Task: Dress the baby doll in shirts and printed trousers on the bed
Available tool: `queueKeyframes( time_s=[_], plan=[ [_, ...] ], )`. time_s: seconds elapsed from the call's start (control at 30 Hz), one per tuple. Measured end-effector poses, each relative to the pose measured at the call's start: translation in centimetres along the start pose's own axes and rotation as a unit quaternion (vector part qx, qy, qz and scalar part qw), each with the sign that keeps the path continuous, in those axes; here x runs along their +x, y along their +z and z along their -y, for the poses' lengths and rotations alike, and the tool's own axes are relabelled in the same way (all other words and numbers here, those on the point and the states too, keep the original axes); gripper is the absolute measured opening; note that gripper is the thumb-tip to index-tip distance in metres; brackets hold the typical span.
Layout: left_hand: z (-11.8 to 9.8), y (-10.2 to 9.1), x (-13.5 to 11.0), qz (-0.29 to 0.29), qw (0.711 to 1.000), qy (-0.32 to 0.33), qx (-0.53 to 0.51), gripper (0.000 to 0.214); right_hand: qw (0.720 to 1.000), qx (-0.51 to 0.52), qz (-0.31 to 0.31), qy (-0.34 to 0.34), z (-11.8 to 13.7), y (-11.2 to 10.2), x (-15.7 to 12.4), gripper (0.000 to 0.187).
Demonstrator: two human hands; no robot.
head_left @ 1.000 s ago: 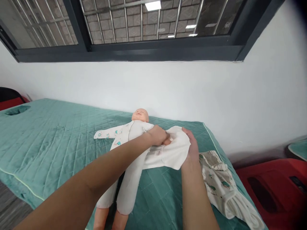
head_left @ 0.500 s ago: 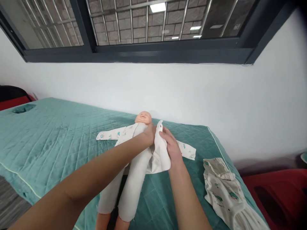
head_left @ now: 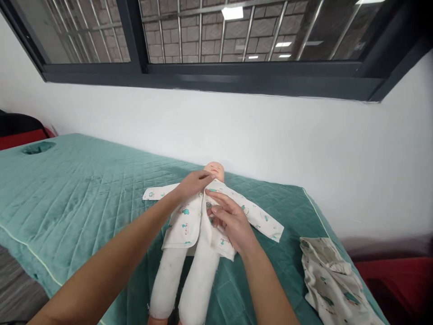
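A baby doll (head_left: 215,169) lies on its back, its legs towards me, in white leggings (head_left: 199,289) and a white baby shirt (head_left: 185,223) with small green prints. Both front panels of the shirt lie over the chest, and the sleeves spread to the sides. At the collar, the fingers of my left hand (head_left: 196,184) are closed together on the fabric; its thumb is hidden. My right hand (head_left: 233,221) rests over the right panel by its front edge. Its index finger and thumb are apart, touching the cloth, with the other fingers partly curled beneath.
A green quilted cover (head_left: 101,194) spreads under the doll, with a hole (head_left: 39,147) at the far left. Folded printed baby clothing (head_left: 333,280) lies on the right. Behind are a white wall (head_left: 270,135) and a dark window frame (head_left: 237,81). Something red (head_left: 399,275) stands at lower right.
The right shirt panel, lifted and folded back before, now lies across the doll's chest. My left hand has moved up to the collar; my right hand has loosened and moved lower.
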State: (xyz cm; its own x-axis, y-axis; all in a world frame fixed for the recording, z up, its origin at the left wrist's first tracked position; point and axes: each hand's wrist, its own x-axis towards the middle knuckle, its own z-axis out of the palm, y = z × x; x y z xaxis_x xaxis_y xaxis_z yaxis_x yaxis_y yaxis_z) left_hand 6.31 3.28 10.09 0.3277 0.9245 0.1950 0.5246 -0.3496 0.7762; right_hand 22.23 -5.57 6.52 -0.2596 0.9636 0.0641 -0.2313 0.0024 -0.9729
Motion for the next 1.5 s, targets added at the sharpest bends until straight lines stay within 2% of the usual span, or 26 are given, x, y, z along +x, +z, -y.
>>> queueKeyframes(
  time_s=[0.1, 0.2, 0.33, 0.43, 0.57, 0.67, 0.73, 0.83, 0.97, 1.13, 1.3, 1.5],
  plan=[
    [0.4, 0.8, 0.6, 0.032, 0.999, -0.017, -0.019, 0.031, 0.995, -0.093, 0.024, 0.011, 0.7, -0.1, -0.4, 0.035],
    [1.2, 2.0, 1.6, -0.012, 0.999, -0.034, -0.028, 0.026, 0.988, -0.151, 0.005, 0.005, 1.1, 0.0, -0.5, 0.03],
    [2.5, 2.2, 1.1, -0.108, 0.988, -0.026, -0.104, 0.025, 0.982, -0.156, -0.087, -0.059, 0.7, -0.6, 0.0, 0.018],
    [4.0, 1.5, -2.0, -0.189, 0.974, -0.041, -0.116, 0.022, 0.966, -0.179, -0.155, -0.105, 0.1, -1.4, 0.5, 0.015],
    [7.4, 0.7, -8.7, -0.244, 0.964, -0.071, -0.081, 0.021, 0.944, -0.22, -0.2, -0.142, -0.9, -1.7, 0.7, 0.014],
    [10.0, 0.6, -14.0, -0.215, 0.973, -0.068, -0.053, 0.022, 0.918, -0.258, -0.243, -0.177, -2.1, -1.3, -0.4, 0.013],
    [11.0, 0.5, -16.7, -0.189, 0.979, -0.068, -0.038, 0.022, 0.901, -0.281, -0.271, -0.19, -3.3, -1.1, -2.0, 0.014],
    [11.1, 0.5, -19.1, -0.134, 0.99, -0.031, 0.022, 0.026, 0.891, -0.307, -0.298, -0.15, -5.5, -1.4, -5.3, 0.025],
    [10.0, 0.5, -19.8, -0.059, 0.986, 0.005, 0.154, 0.03, 0.881, -0.345, -0.316, -0.067, -7.6, -1.2, -9.0, 0.041],
    [9.2, 0.7, -19.5, -0.043, 0.972, 0.007, 0.231, 0.027, 0.855, -0.444, -0.263, -0.058, -7.3, 1.3, -10.2, 0.045],
    [8.8, 0.9, -19.5, -0.046, 0.964, 0.025, 0.26, 0.026, 0.871, -0.417, -0.255, -0.043, -6.4, 2.8, -9.9, 0.037],
    [9.2, 0.7, -20.0, -0.07, 0.976, 0.028, 0.204, 0.021, 0.866, -0.403, -0.294, -0.027, -6.6, 2.1, -10.5, 0.032]
  ],
)
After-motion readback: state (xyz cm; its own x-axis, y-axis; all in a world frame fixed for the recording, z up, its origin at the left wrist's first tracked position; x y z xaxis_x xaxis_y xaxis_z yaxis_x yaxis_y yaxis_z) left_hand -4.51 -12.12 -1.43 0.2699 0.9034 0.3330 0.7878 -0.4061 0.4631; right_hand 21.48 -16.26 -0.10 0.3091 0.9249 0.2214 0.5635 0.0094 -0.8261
